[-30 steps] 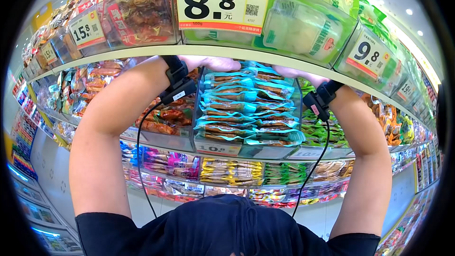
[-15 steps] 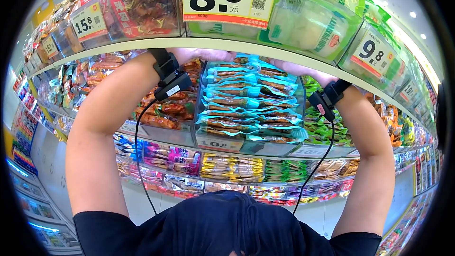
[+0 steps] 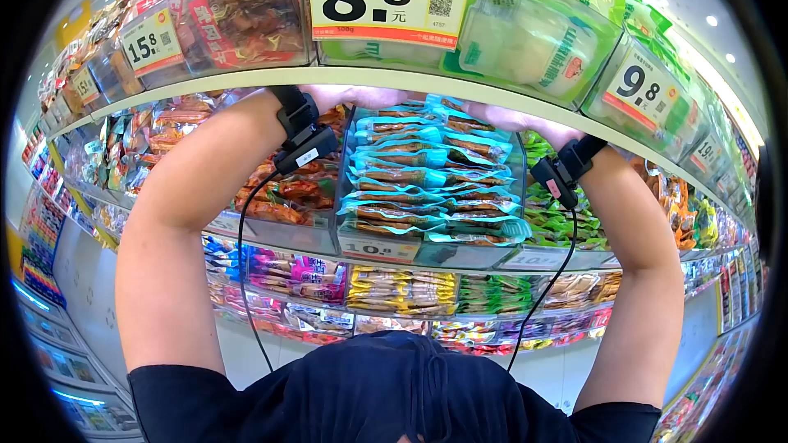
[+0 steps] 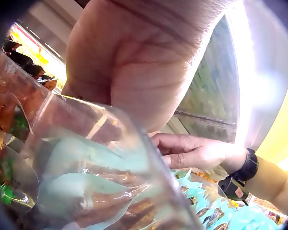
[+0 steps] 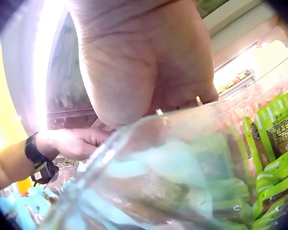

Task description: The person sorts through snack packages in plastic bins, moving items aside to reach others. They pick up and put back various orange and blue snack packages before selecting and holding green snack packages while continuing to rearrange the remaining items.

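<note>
Both hands reach in under the upper shelf, over the back of a clear bin (image 3: 345,197) packed with two columns of blue snack packets (image 3: 398,160). My left hand (image 3: 361,97) is at the bin's back left, the right hand (image 3: 513,117) at its back right, fingertips facing each other over the rearmost packets. In the left wrist view the left palm (image 4: 139,76) is behind the bin's clear side wall (image 4: 149,143), which covers its fingers. The right palm (image 5: 129,72) fills the right wrist view, its fingers also hidden. What the fingertips hold I cannot tell.
The upper shelf edge (image 3: 394,76) runs close above both hands, with price tags and bagged food over it. Bins of red-brown packets (image 3: 287,197) and green packets (image 3: 558,217) flank the blue ones. Lower shelves carry yellow packets (image 3: 402,291). Black cables (image 3: 246,279) hang from the wrist cameras.
The left wrist shifted slightly left, then partly back; the right wrist drifted a little right and lower. Both hands stay at the back of the blue packets.
</note>
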The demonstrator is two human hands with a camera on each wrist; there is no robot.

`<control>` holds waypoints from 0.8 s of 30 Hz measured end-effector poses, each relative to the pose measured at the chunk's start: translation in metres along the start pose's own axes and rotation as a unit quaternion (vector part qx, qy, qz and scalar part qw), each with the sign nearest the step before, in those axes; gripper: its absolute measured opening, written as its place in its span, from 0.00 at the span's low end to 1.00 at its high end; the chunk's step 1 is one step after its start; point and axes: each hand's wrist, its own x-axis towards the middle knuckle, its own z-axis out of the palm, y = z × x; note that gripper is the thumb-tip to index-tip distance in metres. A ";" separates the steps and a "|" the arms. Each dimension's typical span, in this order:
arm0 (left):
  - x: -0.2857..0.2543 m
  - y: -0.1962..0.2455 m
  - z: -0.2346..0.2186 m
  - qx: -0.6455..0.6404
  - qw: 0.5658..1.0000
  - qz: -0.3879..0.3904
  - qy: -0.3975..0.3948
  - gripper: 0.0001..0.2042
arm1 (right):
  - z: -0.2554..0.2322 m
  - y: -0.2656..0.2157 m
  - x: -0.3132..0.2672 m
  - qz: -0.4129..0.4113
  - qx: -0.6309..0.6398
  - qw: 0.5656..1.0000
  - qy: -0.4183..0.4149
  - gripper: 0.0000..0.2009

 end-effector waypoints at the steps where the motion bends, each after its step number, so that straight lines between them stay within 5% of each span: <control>1: 0.001 0.000 0.001 0.002 1.000 -0.001 -0.001 0.12 | 0.000 0.000 0.001 -0.001 -0.001 1.000 0.000 0.17; 11: 0.012 0.001 0.000 0.006 1.000 -0.006 -0.006 0.12 | 0.007 -0.006 0.009 -0.005 -0.019 1.000 -0.011 0.17; 14: 0.008 0.002 -0.006 0.012 1.000 -0.013 -0.006 0.12 | -0.001 -0.015 0.012 0.031 -0.050 0.994 -0.087 0.19; 24: -0.002 0.004 -0.002 0.001 1.000 -0.019 -0.010 0.15 | 0.017 -0.002 0.022 -0.038 -0.074 0.992 -0.091 0.29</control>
